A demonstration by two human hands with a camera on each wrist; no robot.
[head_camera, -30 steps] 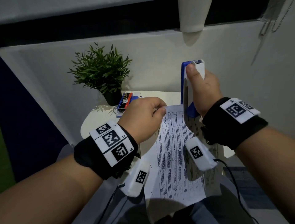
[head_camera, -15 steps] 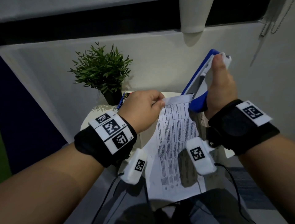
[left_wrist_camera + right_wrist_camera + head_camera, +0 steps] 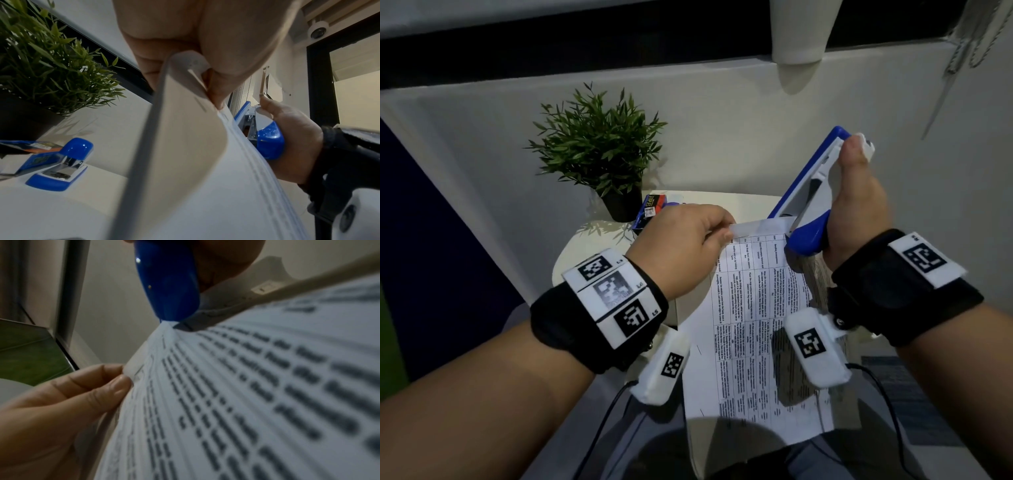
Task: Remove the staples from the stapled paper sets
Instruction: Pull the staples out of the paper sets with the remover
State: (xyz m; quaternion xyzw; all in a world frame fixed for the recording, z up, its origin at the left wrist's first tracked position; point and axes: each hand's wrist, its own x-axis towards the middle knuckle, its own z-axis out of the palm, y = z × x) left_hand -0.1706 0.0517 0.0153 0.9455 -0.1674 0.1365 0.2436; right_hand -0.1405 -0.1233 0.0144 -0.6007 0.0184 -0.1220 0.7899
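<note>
A stapled set of printed pages hangs over the edge of a small white table. My left hand pinches its top left corner and folds it up; two staples show on the folded corner in the left wrist view. My right hand grips a blue and white stapler, tilted with its rear end down at the top right edge of the pages. The stapler's blue heel touches the paper edge in the right wrist view.
A potted green plant stands at the back of the table. A second blue stapler and a small staple box lie beside it. A white wall rises behind the table, with a dark panel to the left.
My right hand has tipped the stapler from upright to slanting right and moved it rightward. My left hand has lifted the paper's top corner and folded it up.
</note>
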